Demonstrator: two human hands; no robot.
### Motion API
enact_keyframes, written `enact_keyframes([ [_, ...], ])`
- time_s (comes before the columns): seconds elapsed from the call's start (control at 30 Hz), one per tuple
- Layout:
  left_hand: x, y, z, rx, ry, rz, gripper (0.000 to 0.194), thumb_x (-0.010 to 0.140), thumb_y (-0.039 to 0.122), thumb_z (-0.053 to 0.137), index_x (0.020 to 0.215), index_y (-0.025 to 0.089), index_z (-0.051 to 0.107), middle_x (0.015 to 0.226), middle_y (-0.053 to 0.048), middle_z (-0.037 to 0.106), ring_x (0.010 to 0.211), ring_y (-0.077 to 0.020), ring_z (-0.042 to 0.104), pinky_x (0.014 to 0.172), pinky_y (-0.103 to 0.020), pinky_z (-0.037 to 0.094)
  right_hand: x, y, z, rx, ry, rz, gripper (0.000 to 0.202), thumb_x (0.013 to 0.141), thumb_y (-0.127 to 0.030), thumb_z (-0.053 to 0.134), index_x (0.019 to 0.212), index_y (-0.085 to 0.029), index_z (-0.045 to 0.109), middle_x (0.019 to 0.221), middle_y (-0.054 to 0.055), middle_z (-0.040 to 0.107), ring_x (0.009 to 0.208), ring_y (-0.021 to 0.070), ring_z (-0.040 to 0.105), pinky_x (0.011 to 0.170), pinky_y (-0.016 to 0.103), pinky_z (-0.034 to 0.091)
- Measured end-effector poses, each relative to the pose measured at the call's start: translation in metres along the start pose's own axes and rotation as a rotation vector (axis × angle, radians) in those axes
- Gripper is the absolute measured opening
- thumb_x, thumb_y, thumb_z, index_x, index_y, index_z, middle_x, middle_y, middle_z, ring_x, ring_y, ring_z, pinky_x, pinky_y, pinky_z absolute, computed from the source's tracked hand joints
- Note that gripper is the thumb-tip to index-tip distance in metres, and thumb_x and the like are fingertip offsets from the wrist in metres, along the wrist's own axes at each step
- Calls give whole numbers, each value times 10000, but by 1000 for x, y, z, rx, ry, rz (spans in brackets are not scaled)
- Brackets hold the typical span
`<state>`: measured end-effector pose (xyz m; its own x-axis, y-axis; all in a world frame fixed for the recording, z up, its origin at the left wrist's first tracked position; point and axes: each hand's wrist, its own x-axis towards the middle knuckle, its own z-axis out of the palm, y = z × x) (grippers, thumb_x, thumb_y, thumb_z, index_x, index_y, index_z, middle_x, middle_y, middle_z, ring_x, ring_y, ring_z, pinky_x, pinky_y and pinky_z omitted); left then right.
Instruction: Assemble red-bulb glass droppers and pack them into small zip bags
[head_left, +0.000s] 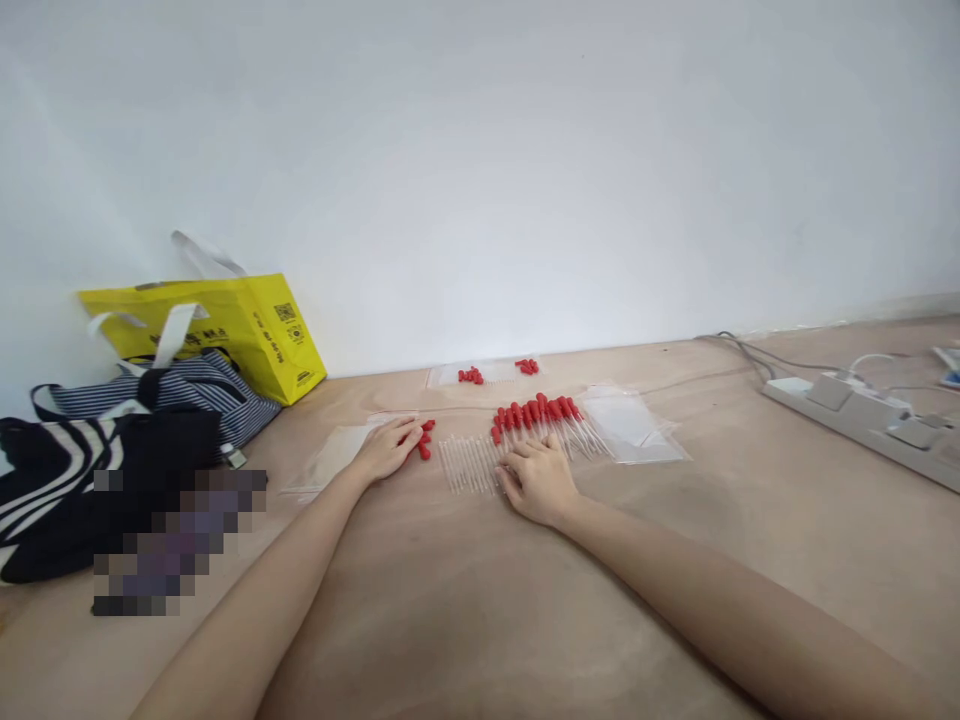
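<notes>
My left hand [388, 447] rests on the table with its fingers stretched out over a few small red rubber bulbs [425, 451], partly covering them. To its right lies a row of thin clear dropper tubes [466, 464] without bulbs. My right hand [540, 482] is curled low on the table, thumb and fingers closed at the lower part of a red-bulbed dropper [496, 435]; the grip itself is partly hidden. Beyond that hand, several droppers with red bulbs [541, 408] lie side by side in a fanned row.
Clear plastic bags [634, 425] lie right of the droppers, with more bags [330, 460] at left. Farther back, red bulbs [471, 376] sit on another bag. A power strip [862, 415] with cables is at right; a yellow bag [262, 335] and dark striped bag [112, 470] stand left.
</notes>
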<state>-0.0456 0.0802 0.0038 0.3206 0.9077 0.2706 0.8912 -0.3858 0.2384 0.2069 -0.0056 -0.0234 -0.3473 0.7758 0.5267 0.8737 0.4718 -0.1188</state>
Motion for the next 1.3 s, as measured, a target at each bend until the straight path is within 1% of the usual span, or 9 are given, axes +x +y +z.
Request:
enact_keyframes([
  [0.1,-2,5,6,-56,8,112,385,850,381,291,1057,222,575,1138,-21,550,1075,-167,468,930,-302,352,-3,0,-2,11,-33,-7,227,800,-288,439,690,-177,603,722,27,610,722,147,484,654,308,170],
  [0.23,-7,17,11,-109,81,210,362,852,362,313,905,197,630,1029,-44,576,943,-168,532,867,-311,400,-5,0,-4,14,-54,-17,231,798,-283,441,666,-176,597,704,27,609,723,148,482,657,310,171],
  [0.43,-27,39,14,-105,128,216,261,827,312,392,911,206,615,950,-39,593,913,-180,534,824,-328,413,-8,-2,-8,46,-64,-17,235,805,-279,442,660,-180,599,684,22,599,719,148,474,651,300,178],
  [0.63,-43,56,12,-185,150,205,288,845,306,349,953,195,592,960,-43,602,910,-166,540,824,-308,414,-14,-2,-10,54,-53,-27,198,799,-272,452,709,-183,605,680,20,589,721,154,469,644,294,185],
  [0.77,-31,57,4,-91,179,0,291,839,312,339,921,179,585,952,-42,609,922,-160,536,833,-278,398,-18,0,-11,103,-31,-34,155,788,-252,469,774,-184,608,689,18,592,716,150,466,649,289,191],
  [0.9,-1,56,5,4,103,-225,268,765,397,449,858,176,570,864,-46,638,819,-180,577,716,-267,428,-20,0,-14,154,-23,-44,137,777,-249,488,747,-180,602,681,12,594,704,141,469,658,290,193],
  [1.03,26,57,18,39,36,-342,308,666,486,536,771,198,570,754,-48,656,732,-217,601,645,-293,428,-19,-11,-18,220,-50,-10,183,770,-311,502,672,-179,581,660,1,601,685,129,480,675,293,194],
  [1.17,38,58,28,50,24,-411,213,621,379,595,732,199,573,730,-68,661,763,-262,606,675,-339,423,-14,-34,-17,254,-100,147,226,753,-373,508,642,-185,567,677,-7,624,693,136,503,696,310,189],
  [1.3,38,59,24,8,91,-419,238,653,316,570,851,183,568,757,-67,658,751,-253,608,666,-344,434,-8,-49,-13,226,-187,253,191,737,-345,504,661,-187,580,734,16,648,742,167,526,721,334,192],
])
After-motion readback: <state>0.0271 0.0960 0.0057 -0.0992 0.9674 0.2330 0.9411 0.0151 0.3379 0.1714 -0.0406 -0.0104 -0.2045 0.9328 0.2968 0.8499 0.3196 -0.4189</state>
